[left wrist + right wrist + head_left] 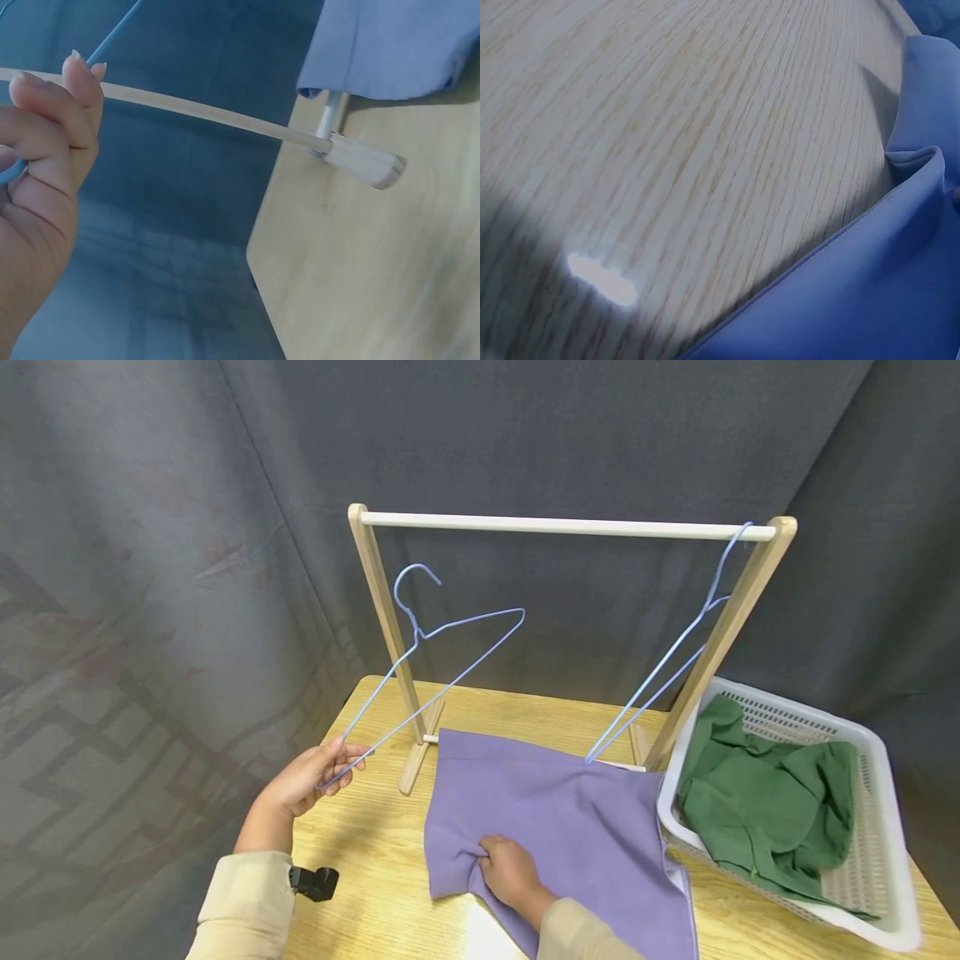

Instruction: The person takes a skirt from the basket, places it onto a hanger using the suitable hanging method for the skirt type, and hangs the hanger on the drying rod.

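Observation:
A blue wire hanger (pixel 416 631) is held up by one lower corner in my left hand (pixel 311 777), its hook pointing up in front of the rack's left post. In the left wrist view, the fingers of the left hand (pixel 49 142) curl around the hanger wire (pixel 112 35). Purple cloth (pixel 600 835), seemingly a garment, lies spread across the table. My right hand (pixel 512 875) pinches a fold near its left edge. The right wrist view catches the bunched purple cloth (pixel 922 169), with only a sliver of that hand at the right border.
A wooden rack with a white bar (pixel 570 525) stands at the back of the table (pixel 360 852). Another blue hanger (pixel 705 607) hangs at its right end, its lower corner overlapping the cloth. On the right, a white basket (pixel 892 827) contains a green garment (pixel 772 793).

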`<state>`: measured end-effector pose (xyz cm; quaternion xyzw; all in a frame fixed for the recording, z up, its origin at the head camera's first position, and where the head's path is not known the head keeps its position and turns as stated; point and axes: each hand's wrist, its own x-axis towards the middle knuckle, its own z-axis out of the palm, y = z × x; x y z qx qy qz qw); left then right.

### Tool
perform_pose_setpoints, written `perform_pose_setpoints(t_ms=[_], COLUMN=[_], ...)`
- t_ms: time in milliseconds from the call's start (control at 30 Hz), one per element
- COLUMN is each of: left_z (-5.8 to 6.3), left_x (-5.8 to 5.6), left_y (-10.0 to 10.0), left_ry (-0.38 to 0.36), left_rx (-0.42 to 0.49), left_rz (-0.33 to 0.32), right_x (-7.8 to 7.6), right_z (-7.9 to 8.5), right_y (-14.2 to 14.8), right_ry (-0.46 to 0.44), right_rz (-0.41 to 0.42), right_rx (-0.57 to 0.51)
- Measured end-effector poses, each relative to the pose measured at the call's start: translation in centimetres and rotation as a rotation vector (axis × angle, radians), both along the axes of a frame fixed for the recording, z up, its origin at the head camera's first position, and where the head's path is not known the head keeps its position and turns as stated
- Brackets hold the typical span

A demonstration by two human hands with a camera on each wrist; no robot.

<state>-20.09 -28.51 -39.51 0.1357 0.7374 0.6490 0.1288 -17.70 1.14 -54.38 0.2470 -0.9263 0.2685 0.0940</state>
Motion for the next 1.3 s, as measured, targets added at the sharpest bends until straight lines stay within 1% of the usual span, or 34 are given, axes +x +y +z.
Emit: perform_pose_setpoints(t_ms=[133,267,500,733,1000,1300], left_z=[-0.9,-1.6,-2.5,-3.1,-3.8,-5.1], left_x=[0.3,0.4,0.6,1.0,1.5,1.7], left_y=[-0.2,-0.4,-0.1,0.1,0.0,-0.2], left_ry=[-0.034,-0.071,-0.124,-0.187,-0.217,-0.245], left_rx=[-0.01,-0.054,-0.122,-0.179,-0.19,-0.206], left_rz=[0.019,0.053,0.09,0.142,0.182,0.23], right_x=[0.0,0.1,0.1,0.0,0.1,0.0], right_z=[0.2,0.5,0.7,0.5,0.6,0.7], right_y=[0.1,0.2,0.4,0.5,0.7,0.9], right_ry=[0.009,0.016,-0.025,-0.018,-0.027,-0.034], right_rz=[0.001,0.001,0.008,0.009,-0.012,-0.031], right_rx=[-0.016,-0.029,-0.034,-0.045,-0.063,-0.088])
